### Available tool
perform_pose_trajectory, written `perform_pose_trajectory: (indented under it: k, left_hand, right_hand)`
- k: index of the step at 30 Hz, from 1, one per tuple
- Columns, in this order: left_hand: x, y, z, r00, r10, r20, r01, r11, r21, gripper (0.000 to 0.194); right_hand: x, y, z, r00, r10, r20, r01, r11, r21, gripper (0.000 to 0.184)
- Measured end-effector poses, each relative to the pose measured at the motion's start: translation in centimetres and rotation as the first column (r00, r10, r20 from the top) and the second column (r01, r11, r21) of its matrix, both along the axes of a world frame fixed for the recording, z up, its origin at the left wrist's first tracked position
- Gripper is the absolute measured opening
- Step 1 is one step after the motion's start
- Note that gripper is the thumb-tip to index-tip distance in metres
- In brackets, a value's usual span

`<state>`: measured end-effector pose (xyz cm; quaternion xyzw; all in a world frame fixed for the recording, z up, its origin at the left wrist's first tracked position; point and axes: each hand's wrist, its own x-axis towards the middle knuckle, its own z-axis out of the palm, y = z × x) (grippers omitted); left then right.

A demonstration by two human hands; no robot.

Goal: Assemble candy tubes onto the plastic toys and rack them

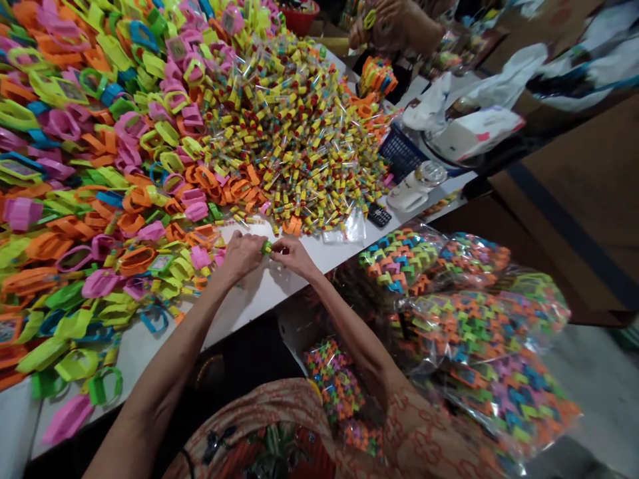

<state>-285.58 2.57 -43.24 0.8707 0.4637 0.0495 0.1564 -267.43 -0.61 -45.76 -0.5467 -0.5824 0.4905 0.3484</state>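
My left hand [244, 254] is closed around a small green plastic piece [267, 247], which looks like a toy watch mostly hidden by the fingers. My right hand [295, 258] pinches the right end of the same piece with thumb and fingertips. Both hands are close together above the white tabletop [254, 299]. Just beyond them lies a pile of small yellow tubes with red ends [299, 133] in clear wrap. To the left spreads a big heap of plastic toy watches [100, 199] in orange, pink, green, yellow and blue.
Right of the pile are a dark calculator [379, 215], a jar lying on its side [417, 186] and a blue basket [402, 154]. Clear bags of colourful toys [479, 326] stand below the table edge at right. Another person's hands [399, 26] work at the far side.
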Motion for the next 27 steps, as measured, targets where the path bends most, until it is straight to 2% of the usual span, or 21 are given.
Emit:
perform_pose_trajectory:
  k: [5,8,10,13,15,17,19,22,26,27]
  left_hand:
    - [0.2,-1.5,-1.0,0.982,0.02,0.185,-0.013,0.999,-0.041,0.045]
    - [-1.1,-2.3,-0.9,0.953,0.086,0.29,-0.085,0.996,-0.015,0.043]
    - [-2.2,-3.0,-0.4,0.902,0.172,0.396,-0.168,0.985,-0.044,0.045]
    - [-3.2,-4.3,0.9,0.737,0.372,0.564,-0.234,0.924,-0.302,0.046]
    - [-3.0,-5.3,1.6,0.588,0.523,0.617,-0.212,0.836,-0.507,0.049]
    - [-2.2,-6.2,1.9,0.436,0.646,0.627,-0.204,0.749,-0.63,0.049]
    - [-1.4,-6.8,1.9,0.295,0.715,0.634,-0.244,0.698,-0.673,0.044]
    - [-0.7,-7.4,1.7,0.16,0.74,0.653,-0.326,0.664,-0.672,0.033]
    - [-1.3,-7.9,1.6,-0.023,0.764,0.645,-0.283,0.613,-0.737,0.025]
    - [-1.6,-8.0,1.7,-0.043,0.765,0.642,-0.286,0.607,-0.742,0.024]
  right_hand:
    - [-0.2,-0.9,0.7,0.978,-0.023,-0.205,-0.003,0.992,-0.124,0.023]
    - [0.2,-1.2,1.5,0.949,-0.057,-0.31,0.029,0.995,-0.095,0.025]
    - [0.9,-1.2,2.1,0.933,-0.088,-0.35,0.068,0.995,-0.068,0.027]
    - [1.6,-1.3,2.6,0.912,-0.118,-0.392,0.094,0.992,-0.08,0.031]
    - [1.2,-1.7,2.7,0.91,-0.077,-0.407,0.038,0.994,-0.102,0.035]
    - [0.2,-2.4,2.8,0.906,-0.013,-0.423,-0.039,0.993,-0.113,0.038]
    - [-1.1,-3.1,2.9,0.891,0.026,-0.453,-0.092,0.988,-0.123,0.041]
    - [-2.7,-4.0,3.2,0.868,0.031,-0.495,-0.111,0.985,-0.133,0.041]
    - [-3.4,-4.5,3.7,0.865,-0.003,-0.502,-0.058,0.993,-0.104,0.036]
    - [-3.3,-4.5,3.8,0.865,-0.013,-0.501,-0.042,0.994,-0.1,0.035]
